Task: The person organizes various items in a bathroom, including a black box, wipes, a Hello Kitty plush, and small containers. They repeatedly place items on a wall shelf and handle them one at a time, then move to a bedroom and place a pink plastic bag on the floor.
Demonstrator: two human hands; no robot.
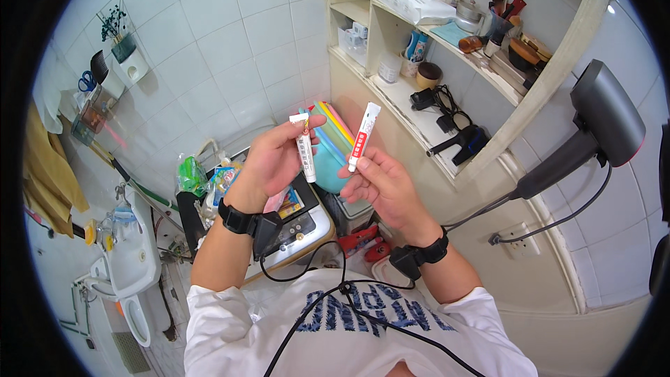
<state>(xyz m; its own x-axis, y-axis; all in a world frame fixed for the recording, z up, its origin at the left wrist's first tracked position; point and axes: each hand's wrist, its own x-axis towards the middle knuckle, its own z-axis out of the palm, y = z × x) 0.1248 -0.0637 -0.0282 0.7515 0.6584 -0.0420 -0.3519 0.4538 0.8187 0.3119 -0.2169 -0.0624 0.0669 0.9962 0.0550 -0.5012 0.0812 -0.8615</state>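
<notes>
Between the thumb and fingers of my left hand (272, 157) is a white ointment tube (305, 149) with dark writing, its cap end pointing down. My right hand (384, 180) pinches a second ointment tube (365, 133), white with a red panel, near its capped lower end. This one leans to the right, its flat crimped end up. The two tubes are apart, at about the same height before my chest. Behind them stand several coloured plastic basins (330, 159), partly covered by my hands. A black strap with a small device is on each wrist.
Below my left arm is a washing machine (309, 228) with plastic packages (192, 175) on top. Wall shelves (398, 89) at right hold tissues, brushes and chargers. A grey hair dryer (570, 131) hangs right, its cable near a socket (518, 241). At left is a washbasin (133, 251).
</notes>
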